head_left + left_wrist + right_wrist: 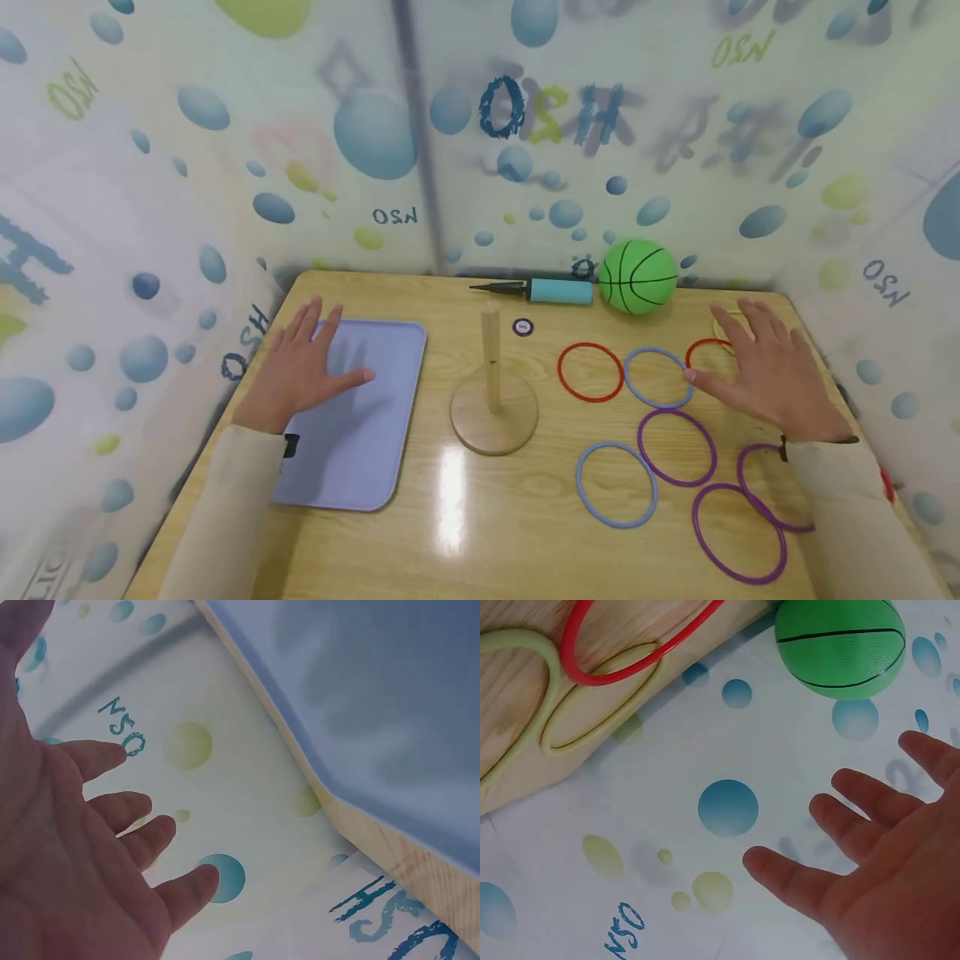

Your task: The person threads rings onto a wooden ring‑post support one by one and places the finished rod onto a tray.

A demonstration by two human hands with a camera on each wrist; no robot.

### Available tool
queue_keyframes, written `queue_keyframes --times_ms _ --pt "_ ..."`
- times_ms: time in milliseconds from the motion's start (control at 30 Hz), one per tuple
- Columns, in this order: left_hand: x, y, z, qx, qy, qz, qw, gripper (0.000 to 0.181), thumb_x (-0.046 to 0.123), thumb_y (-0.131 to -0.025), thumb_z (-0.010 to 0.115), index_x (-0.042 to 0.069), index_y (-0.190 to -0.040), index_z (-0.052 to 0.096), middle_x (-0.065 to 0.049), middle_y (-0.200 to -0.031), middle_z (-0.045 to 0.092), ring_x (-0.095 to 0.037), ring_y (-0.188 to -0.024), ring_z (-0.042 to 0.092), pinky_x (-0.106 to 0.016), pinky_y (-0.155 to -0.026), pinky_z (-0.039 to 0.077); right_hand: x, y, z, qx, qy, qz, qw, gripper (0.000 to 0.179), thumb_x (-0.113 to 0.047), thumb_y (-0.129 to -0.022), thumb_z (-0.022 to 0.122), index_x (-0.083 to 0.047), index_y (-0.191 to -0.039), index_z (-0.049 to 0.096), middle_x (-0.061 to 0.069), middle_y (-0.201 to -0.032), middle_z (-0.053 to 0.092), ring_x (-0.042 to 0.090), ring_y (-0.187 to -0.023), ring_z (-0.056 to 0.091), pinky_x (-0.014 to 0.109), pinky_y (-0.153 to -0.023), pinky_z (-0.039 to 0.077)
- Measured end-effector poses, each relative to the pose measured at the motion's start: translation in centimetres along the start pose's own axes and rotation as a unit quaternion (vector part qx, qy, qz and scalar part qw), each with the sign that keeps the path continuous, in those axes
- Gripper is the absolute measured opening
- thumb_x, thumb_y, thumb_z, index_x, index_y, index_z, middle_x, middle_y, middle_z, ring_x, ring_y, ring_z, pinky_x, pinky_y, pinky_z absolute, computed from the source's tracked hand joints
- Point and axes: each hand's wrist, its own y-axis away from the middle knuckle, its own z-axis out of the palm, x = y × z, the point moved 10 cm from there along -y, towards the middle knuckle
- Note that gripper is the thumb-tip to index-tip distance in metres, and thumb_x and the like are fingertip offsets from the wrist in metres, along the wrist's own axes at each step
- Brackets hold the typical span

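Observation:
My left hand (303, 367) hovers over the left part of a pale blue tray (382, 417), fingers spread and holding nothing. In the left wrist view, its fingers (124, 814) are apart, with the tray (390, 697) off to the right. Above the rings at the table's right side is my right hand (772, 375), also spread and without anything in it. Nearest to it are a red ring (701, 343), partly hidden by the hand, and a blue ring (660, 350). Yellowish rings (555, 682) and a red ring (607, 678) appear in the right wrist view.
A wooden peg on a round base (491, 417) stands mid-table. Behind it lie a blue hand pump (561, 291), a green ball (637, 277) and a small round chip (522, 327). Purple rings (677, 483) and another blue ring (617, 526) lie front right. Patterned walls enclose the table.

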Motion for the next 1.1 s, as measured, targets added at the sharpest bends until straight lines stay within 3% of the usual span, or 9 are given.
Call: queue_keyframes --times_ms 167,300,500,700,867,1100 --pt "0.3 0.1 -0.2 0.013 0.003 0.01 0.9999 0.123 0.082 -0.086 0.065 0.003 -0.169 0.019 -0.029 -0.174 0.009 -0.055 -0.157 0.019 -0.073 -0.117 0.032 -0.5 0.4 -0.4 0.019 -0.027 -0.008 0.9994 0.101 -0.061 -0.08 0.081 -0.008 -0.158 0.046 0.032 -0.159 0.04 0.056 -0.142 0.039 0.078 -0.098 0.039" --pt "0.6 0.2 0.5 -0.001 0.036 0.005 0.9993 0.118 0.078 -0.089 0.065 0.007 -0.17 0.015 -0.027 -0.175 0.011 -0.054 -0.155 0.023 -0.072 -0.109 0.042 -1.0 0.8 -0.2 0.013 -0.057 -0.001 0.9983 0.096 -0.055 -0.082 0.083 -0.009 -0.158 0.046 0.03 -0.159 0.042 0.056 -0.14 0.042 0.076 -0.094 0.044" --pt "2.0 0.5 1.7 -0.019 0.09 0.024 0.9955 0.105 0.061 -0.096 0.071 0.005 -0.169 0.02 -0.03 -0.172 0.018 -0.053 -0.155 0.024 -0.071 -0.117 0.035 -2.4 1.2 -0.2 0.013 -0.103 -0.004 0.9946 0.087 -0.046 -0.087 0.084 -0.01 -0.158 0.047 0.027 -0.157 0.046 0.051 -0.141 0.044 0.071 -0.098 0.045" --pt "4.0 0.9 2.2 0.0 0.138 0.056 0.9889 0.087 0.05 -0.1 0.071 0.004 -0.163 0.034 -0.029 -0.167 0.03 -0.05 -0.149 0.037 -0.068 -0.115 0.039 -3.4 1.5 0.4 -0.001 -0.144 -0.013 0.9895 0.071 -0.035 -0.093 0.081 -0.009 -0.152 0.051 0.02 -0.148 0.053 0.045 -0.135 0.05 0.068 -0.094 0.049" --pt "6.0 1.3 2.2 0.021 0.168 0.081 0.9823 0.074 0.039 -0.1 0.074 0.004 -0.158 0.044 -0.026 -0.163 0.038 -0.048 -0.145 0.045 -0.066 -0.112 0.043 -4.6 1.7 0.9 0.005 -0.156 -0.048 0.9866 0.056 -0.023 -0.097 0.078 -0.005 -0.145 0.057 0.02 -0.139 0.061 0.043 -0.128 0.056 0.063 -0.096 0.049" --pt "8.5 2.2 3.0 0.012 0.18 0.096 0.979 0.069 0.035 -0.098 0.077 0.005 -0.154 0.05 -0.023 -0.159 0.045 -0.045 -0.14 0.052 -0.063 -0.106 0.049 -6.7 2.3 0.9 0.027 -0.149 -0.1 0.9834 0.052 -0.016 -0.094 0.08 -0.002 -0.14 0.062 0.017 -0.125 0.07 0.035 -0.112 0.067 0.053 -0.09 0.051"
